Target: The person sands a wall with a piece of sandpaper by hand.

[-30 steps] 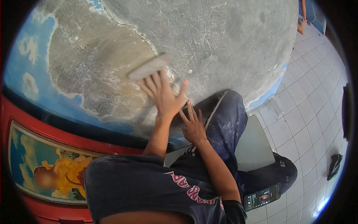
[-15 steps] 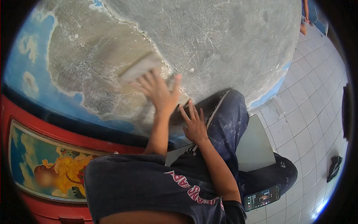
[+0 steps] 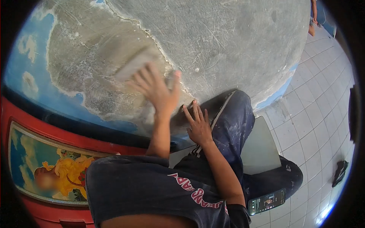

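Note:
My left hand [image 3: 157, 91] presses a flat pale block [image 3: 137, 65] against a rough grey-brown patch of the wall [image 3: 91, 49]. Both the block and the fingers are blurred by motion. The thumb sticks out to the right, near a ragged crack line that divides the patch from the smoother grey surface [image 3: 228, 41]. Lower and to the right, my right hand [image 3: 199, 127] rests with spread fingers, its fingertips touching the wall beside my raised knee [image 3: 235, 114]. Nothing is in it.
Blue paint [image 3: 23, 72] borders the patch at left. Below it stands a red frame [image 3: 49, 131] with a picture panel [image 3: 26, 159]. A phone [image 3: 267, 201] lies by my leg. Tiled floor [image 3: 311, 129], a dark object [image 3: 339, 173] and another person's arm [image 3: 314, 11] are at right.
My left hand and the block have shifted slightly left across the patch. My right hand stays in the same place.

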`<state>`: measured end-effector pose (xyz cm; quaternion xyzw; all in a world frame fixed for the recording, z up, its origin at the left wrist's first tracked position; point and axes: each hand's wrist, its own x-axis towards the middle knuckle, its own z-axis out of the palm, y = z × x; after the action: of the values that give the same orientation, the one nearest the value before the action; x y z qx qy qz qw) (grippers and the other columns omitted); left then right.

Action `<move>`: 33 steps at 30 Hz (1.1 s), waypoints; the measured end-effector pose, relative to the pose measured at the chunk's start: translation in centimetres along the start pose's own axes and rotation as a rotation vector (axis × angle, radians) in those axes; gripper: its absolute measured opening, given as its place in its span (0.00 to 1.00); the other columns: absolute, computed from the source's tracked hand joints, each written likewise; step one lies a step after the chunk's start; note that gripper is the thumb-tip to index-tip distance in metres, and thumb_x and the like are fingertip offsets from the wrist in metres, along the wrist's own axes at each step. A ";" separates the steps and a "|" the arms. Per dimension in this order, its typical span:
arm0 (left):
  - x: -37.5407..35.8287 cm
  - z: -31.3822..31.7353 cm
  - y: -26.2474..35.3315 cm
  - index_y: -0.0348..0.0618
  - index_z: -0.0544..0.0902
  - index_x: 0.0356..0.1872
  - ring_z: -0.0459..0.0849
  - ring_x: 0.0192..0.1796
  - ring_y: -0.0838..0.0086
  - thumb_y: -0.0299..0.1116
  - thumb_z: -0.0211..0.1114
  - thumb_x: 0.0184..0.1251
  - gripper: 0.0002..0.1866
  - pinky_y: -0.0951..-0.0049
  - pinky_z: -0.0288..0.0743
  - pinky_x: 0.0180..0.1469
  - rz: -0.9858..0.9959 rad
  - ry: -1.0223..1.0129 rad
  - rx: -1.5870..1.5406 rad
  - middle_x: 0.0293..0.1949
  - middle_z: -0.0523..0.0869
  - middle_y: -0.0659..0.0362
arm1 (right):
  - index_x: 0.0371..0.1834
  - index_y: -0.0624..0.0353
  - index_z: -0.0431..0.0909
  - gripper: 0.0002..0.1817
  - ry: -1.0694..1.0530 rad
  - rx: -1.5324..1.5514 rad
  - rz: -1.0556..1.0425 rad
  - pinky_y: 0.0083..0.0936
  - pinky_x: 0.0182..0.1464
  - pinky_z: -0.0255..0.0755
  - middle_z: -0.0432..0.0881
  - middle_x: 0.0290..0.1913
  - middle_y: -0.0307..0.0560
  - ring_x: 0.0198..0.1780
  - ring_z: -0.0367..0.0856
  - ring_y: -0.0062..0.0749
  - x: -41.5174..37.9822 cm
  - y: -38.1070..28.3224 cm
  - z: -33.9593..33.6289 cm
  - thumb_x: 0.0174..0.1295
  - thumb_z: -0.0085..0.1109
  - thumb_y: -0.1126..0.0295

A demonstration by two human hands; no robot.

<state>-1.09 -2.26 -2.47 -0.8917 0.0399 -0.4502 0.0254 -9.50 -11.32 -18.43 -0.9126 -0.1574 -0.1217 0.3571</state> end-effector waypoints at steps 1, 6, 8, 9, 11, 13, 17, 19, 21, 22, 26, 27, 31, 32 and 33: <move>-0.7 0.1 -0.1 0.34 0.51 0.79 0.42 0.80 0.33 0.70 0.55 0.67 0.54 0.28 0.26 0.75 -0.003 -0.004 -0.001 0.76 0.54 0.32 | 0.84 0.38 0.48 0.50 -0.004 -0.001 0.002 0.59 0.77 0.53 0.44 0.84 0.55 0.82 0.50 0.45 -0.1 0.0 0.2 0.57 0.63 0.72; 2.0 -2.1 -1.8 0.37 0.49 0.80 0.41 0.80 0.34 0.70 0.54 0.68 0.54 0.28 0.26 0.75 -0.037 0.083 -0.086 0.78 0.52 0.33 | 0.83 0.38 0.48 0.51 0.020 -0.057 0.001 0.58 0.77 0.53 0.44 0.84 0.55 0.82 0.51 0.45 0.0 0.1 0.5 0.57 0.63 0.72; 4.8 -3.7 -3.0 0.37 0.49 0.80 0.40 0.80 0.35 0.69 0.54 0.68 0.53 0.27 0.26 0.75 -0.087 0.209 -0.139 0.78 0.51 0.33 | 0.83 0.38 0.49 0.50 0.009 -0.050 0.004 0.59 0.77 0.53 0.45 0.84 0.55 0.82 0.51 0.45 -0.1 0.0 0.3 0.56 0.63 0.73; 5.6 -4.1 -3.4 0.38 0.50 0.80 0.40 0.80 0.35 0.69 0.53 0.69 0.53 0.27 0.26 0.74 -0.140 0.341 -0.193 0.78 0.51 0.33 | 0.83 0.38 0.49 0.50 0.000 -0.047 0.001 0.59 0.77 0.53 0.45 0.84 0.55 0.82 0.51 0.45 0.1 0.0 0.2 0.56 0.63 0.74; 5.4 -3.1 -3.1 0.38 0.50 0.80 0.40 0.80 0.35 0.69 0.53 0.68 0.53 0.26 0.26 0.74 -0.113 0.340 -0.147 0.77 0.52 0.33 | 0.83 0.38 0.49 0.51 0.026 -0.052 -0.011 0.59 0.77 0.54 0.45 0.84 0.55 0.82 0.51 0.46 0.1 0.2 0.8 0.56 0.63 0.74; 3.5 -0.9 -1.7 0.37 0.51 0.80 0.40 0.80 0.35 0.70 0.53 0.68 0.53 0.26 0.26 0.74 -0.093 0.329 -0.108 0.77 0.53 0.33 | 0.83 0.38 0.49 0.51 0.045 -0.063 -0.013 0.59 0.76 0.54 0.45 0.84 0.55 0.82 0.51 0.46 0.2 0.3 0.8 0.56 0.63 0.74; -1.2 0.6 -0.2 0.37 0.53 0.79 0.43 0.79 0.34 0.70 0.54 0.68 0.52 0.25 0.27 0.74 0.045 0.021 -0.089 0.76 0.56 0.35 | 0.83 0.38 0.49 0.51 0.015 -0.060 -0.008 0.58 0.76 0.55 0.45 0.84 0.55 0.82 0.52 0.46 -0.2 -0.1 0.5 0.56 0.62 0.75; -0.5 -0.1 -0.3 0.35 0.55 0.78 0.46 0.79 0.35 0.69 0.54 0.68 0.52 0.26 0.27 0.74 0.061 -0.003 -0.057 0.75 0.57 0.36 | 0.83 0.38 0.49 0.51 0.025 -0.051 0.001 0.58 0.76 0.55 0.45 0.84 0.55 0.82 0.52 0.46 -0.1 0.3 0.2 0.56 0.62 0.75; 2.5 -2.1 -1.7 0.34 0.55 0.78 0.45 0.79 0.34 0.70 0.53 0.68 0.52 0.26 0.27 0.74 0.012 0.124 -0.096 0.75 0.57 0.36 | 0.84 0.38 0.48 0.51 0.040 -0.060 -0.008 0.57 0.77 0.54 0.44 0.84 0.54 0.82 0.51 0.46 -0.2 0.1 0.5 0.56 0.63 0.74; 3.7 -2.5 -2.0 0.33 0.54 0.78 0.45 0.79 0.34 0.70 0.52 0.69 0.52 0.26 0.27 0.74 -0.040 0.261 -0.134 0.75 0.56 0.35 | 0.84 0.38 0.48 0.51 0.041 -0.058 -0.012 0.57 0.77 0.54 0.44 0.84 0.54 0.82 0.51 0.46 -0.2 0.1 0.6 0.56 0.63 0.74; 5.2 -2.1 -2.0 0.33 0.53 0.78 0.43 0.79 0.34 0.69 0.50 0.70 0.51 0.26 0.26 0.74 -0.091 0.371 -0.112 0.76 0.54 0.32 | 0.84 0.38 0.47 0.53 -0.018 -0.079 -0.006 0.57 0.77 0.53 0.43 0.84 0.54 0.83 0.49 0.45 0.2 0.1 0.4 0.55 0.65 0.71; 3.9 -1.2 -1.0 0.33 0.52 0.78 0.42 0.80 0.34 0.70 0.49 0.71 0.52 0.27 0.25 0.75 -0.066 0.269 -0.086 0.76 0.53 0.31 | 0.84 0.38 0.46 0.53 -0.045 -0.089 0.002 0.57 0.77 0.53 0.43 0.84 0.55 0.83 0.48 0.45 0.2 0.1 0.3 0.55 0.65 0.70; -2.6 2.2 1.8 0.33 0.50 0.79 0.40 0.80 0.35 0.70 0.49 0.70 0.53 0.27 0.24 0.75 0.066 -0.025 -0.063 0.78 0.50 0.32 | 0.84 0.37 0.46 0.53 -0.021 -0.112 -0.013 0.57 0.77 0.53 0.42 0.84 0.55 0.83 0.47 0.45 -0.2 0.5 1.4 0.55 0.65 0.70; -3.4 2.0 1.9 0.35 0.50 0.80 0.37 0.81 0.35 0.72 0.49 0.69 0.54 0.28 0.24 0.75 0.117 -0.110 -0.104 0.79 0.46 0.33 | 0.84 0.37 0.47 0.53 -0.016 -0.093 -0.020 0.57 0.77 0.53 0.42 0.84 0.56 0.83 0.47 0.45 -0.2 0.7 2.1 0.55 0.65 0.70; -3.8 2.0 2.2 0.36 0.50 0.80 0.35 0.81 0.35 0.73 0.50 0.68 0.55 0.29 0.23 0.76 0.171 -0.192 -0.152 0.80 0.42 0.34 | 0.84 0.37 0.47 0.53 -0.006 -0.079 -0.023 0.57 0.77 0.53 0.42 0.84 0.56 0.83 0.47 0.45 -0.2 1.1 2.2 0.54 0.65 0.70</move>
<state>-1.82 -4.09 -6.85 -0.9234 0.1472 -0.3545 -0.0002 -9.01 -10.56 -20.76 -0.9246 -0.1639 -0.1292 0.3188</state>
